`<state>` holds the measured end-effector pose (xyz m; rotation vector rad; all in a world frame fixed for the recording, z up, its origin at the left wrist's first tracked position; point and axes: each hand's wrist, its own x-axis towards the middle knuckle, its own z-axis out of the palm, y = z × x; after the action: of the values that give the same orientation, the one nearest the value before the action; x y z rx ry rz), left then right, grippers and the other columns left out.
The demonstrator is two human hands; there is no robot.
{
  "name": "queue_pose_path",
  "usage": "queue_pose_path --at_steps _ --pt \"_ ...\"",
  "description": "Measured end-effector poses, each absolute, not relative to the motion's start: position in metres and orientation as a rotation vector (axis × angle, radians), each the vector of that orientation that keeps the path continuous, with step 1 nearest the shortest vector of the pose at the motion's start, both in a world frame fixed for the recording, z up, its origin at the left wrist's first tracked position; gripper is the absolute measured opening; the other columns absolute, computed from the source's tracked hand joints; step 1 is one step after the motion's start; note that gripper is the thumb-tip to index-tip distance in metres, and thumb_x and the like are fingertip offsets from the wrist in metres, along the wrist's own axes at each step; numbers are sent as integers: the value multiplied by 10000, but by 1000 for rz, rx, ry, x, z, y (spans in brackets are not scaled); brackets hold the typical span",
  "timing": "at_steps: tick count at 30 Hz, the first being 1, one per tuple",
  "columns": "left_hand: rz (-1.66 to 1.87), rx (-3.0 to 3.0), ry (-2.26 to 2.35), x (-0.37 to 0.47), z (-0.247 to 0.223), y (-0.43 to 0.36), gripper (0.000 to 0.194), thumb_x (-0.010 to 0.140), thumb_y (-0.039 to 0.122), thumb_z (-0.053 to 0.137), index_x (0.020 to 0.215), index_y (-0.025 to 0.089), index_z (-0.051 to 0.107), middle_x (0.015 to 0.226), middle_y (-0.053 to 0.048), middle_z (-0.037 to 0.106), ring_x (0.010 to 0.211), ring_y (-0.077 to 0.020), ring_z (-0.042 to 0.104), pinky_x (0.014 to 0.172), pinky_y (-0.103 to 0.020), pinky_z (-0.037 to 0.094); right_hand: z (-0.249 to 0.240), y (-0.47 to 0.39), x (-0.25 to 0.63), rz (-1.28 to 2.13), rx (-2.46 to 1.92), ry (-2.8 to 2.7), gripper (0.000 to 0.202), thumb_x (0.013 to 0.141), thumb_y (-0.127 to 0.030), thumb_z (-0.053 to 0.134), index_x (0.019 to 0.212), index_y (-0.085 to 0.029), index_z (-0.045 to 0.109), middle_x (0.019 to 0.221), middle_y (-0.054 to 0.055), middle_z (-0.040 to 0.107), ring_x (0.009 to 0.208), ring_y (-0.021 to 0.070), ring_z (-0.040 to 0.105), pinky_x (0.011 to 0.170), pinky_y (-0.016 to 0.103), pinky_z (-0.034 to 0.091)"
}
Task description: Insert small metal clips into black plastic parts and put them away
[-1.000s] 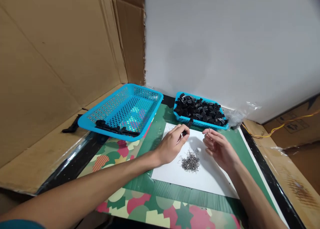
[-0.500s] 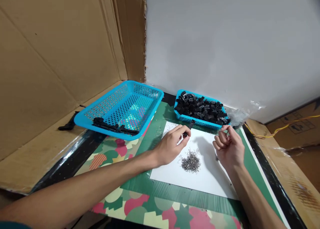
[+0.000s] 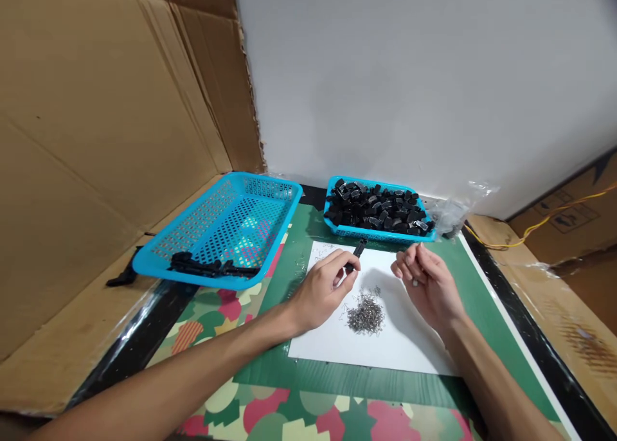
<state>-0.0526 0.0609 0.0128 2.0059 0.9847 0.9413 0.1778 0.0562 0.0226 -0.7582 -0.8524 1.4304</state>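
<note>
My left hand (image 3: 324, 288) pinches a slim black plastic part (image 3: 359, 248) between thumb and fingers, over the white sheet (image 3: 332, 346). The part's far end points up toward the smaller basket; its near end is covered by my fingers. My right hand (image 3: 430, 283) is held above the sheet's right side, fingers curled and thumb pressed against them. Whatever it holds, if anything, is too small or hidden to name. Between and below the hands lies a heap of small silvery metal pins (image 3: 366, 314).
A blue basket (image 3: 284, 235) on the left has several long black parts (image 3: 207, 265) along its near side. A smaller blue basket (image 3: 380, 234) at the back is heaped with black pieces (image 3: 376, 208). Beside it lies a clear plastic bag (image 3: 450, 215). Cardboard (image 3: 120, 107) walls the left.
My right hand has moved left and slightly down, closer to the left hand, its fingers turned inward. My left hand still holds the black part. The camera view has shifted slightly.
</note>
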Motion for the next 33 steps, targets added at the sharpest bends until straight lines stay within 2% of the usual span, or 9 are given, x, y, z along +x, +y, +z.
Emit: queue_pose_path --at_steps 5,9,11,14,19,21,24,29,33 --pt "916 2054 945 -56 14 62 281 1091 198 460 1164 235 729 1024 -23 560 935 -159 604 856 -279 476 23 55 174 1514 -745 -797 248 960 -421 746 828 -212 721 551 -54 276 664 156 419 679 263 443" --pt "819 2055 931 -58 17 60 246 1085 355 563 1251 268 723 1044 -17 564 928 -162 626 868 -286 503 17 46 160 1631 -701 -765 257 1026 -426 647 882 -228 727 562 -40 323 744 176 506 806 300 494" --pt "769 2056 923 -58 19 58 236 1052 400 631 1193 238 727 1067 -23 587 923 -165 639 864 -289 513 15 41 152 1664 -695 -792 276 1049 -430 606 897 -233 727 550 -42 329 728 179 504 814 316 504" --pt "766 2111 912 -56 19 58 193 1067 348 607 1085 197 727 1053 -34 609 922 -169 645 847 -290 514 15 35 147 1678 -702 -865 306 1070 -422 563 901 -226 726 520 -50 320 669 174 466 788 331 508" --pt "788 2195 893 -57 16 59 198 1084 284 570 1053 178 735 1015 -40 610 892 -163 644 815 -283 520 24 45 178 1356 -864 -1070 314 1077 -439 549 918 -228 718 549 -52 363 604 160 476 694 320 479" --pt "774 2252 873 -57 14 59 202 1082 278 569 1117 186 745 1024 -48 610 897 -170 651 807 -290 528 29 55 207 1069 -1024 -1214 285 1064 -457 578 941 -237 712 576 -55 395 552 136 398 580 281 377" --pt "725 2372 853 -57 9 60 228 1067 277 593 1238 222 733 1066 -63 618 920 -195 655 816 -316 543 33 66 250 727 -1425 -1592 342 1031 -515 616 915 -213 729 687 -16 493 638 144 414 593 292 318" --pt "667 2458 817 -57 7 60 249 1058 258 591 1279 229 704 1111 -87 625 926 -221 629 818 -349 544 34 68 273 712 -1805 -1902 369 951 -567 682 896 -205 730 611 -51 362 583 142 332 570 305 261" --pt "694 2339 837 -58 11 63 301 1083 157 468 1300 237 660 1067 -61 604 883 -189 621 762 -308 521 31 66 261 744 -1797 -1973 310 950 -508 682 980 -208 753 611 -45 427 573 148 383 569 305 288"
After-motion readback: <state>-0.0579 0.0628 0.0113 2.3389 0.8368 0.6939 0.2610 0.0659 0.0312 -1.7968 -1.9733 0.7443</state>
